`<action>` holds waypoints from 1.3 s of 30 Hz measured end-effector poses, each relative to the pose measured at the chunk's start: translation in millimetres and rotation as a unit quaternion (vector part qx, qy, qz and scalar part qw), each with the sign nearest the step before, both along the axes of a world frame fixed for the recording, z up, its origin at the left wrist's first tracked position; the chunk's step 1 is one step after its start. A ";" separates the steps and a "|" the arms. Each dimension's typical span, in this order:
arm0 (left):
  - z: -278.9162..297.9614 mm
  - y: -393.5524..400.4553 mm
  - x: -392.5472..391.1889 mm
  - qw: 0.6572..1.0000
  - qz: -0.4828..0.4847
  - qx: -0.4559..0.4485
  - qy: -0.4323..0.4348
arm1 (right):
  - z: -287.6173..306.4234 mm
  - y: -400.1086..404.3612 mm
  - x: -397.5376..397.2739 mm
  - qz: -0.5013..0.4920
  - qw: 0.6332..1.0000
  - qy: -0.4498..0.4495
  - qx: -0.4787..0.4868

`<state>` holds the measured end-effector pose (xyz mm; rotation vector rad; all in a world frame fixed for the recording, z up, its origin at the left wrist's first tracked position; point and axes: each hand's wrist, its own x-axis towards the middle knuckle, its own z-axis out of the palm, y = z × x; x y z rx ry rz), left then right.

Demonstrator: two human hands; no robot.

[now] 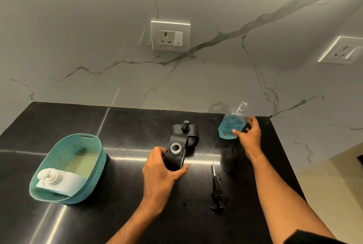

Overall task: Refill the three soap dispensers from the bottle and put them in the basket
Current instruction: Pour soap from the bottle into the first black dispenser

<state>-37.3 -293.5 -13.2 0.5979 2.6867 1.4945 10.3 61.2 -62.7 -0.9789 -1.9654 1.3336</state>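
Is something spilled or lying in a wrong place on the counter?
No spill is visible. The pump head lies loose on the counter, off the open black dispenser that the left hand holds.

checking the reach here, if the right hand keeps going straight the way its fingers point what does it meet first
Most likely the clear bottle of blue liquid: the right hand is open, fingers spread at its side, apparently touching or nearly so; depth is unclear.

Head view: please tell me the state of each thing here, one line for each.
Open black dispenser: pump off, neck open, upright, gripped by left hand.
Second black dispenser: pump on, upright, behind it.
White dispenser: lying in teal basket.
Refill bottle: uncapped, partly full of blue liquid, right hand touching it.
Loose pump: lying on counter.
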 end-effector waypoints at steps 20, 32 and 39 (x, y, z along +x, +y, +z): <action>2.6 24.7 7.5 0.999 0.017 -0.044 -0.008 | -12.9 16.4 -9.0 0.036 0.997 0.048 -0.051; 19.1 22.4 18.7 0.999 0.009 -0.046 -0.001 | 25.1 -49.9 20.9 -0.047 0.989 0.117 0.072; 31.1 14.8 25.3 0.999 0.011 -0.042 0.009 | 70.8 -103.7 49.3 -0.050 0.969 0.141 0.197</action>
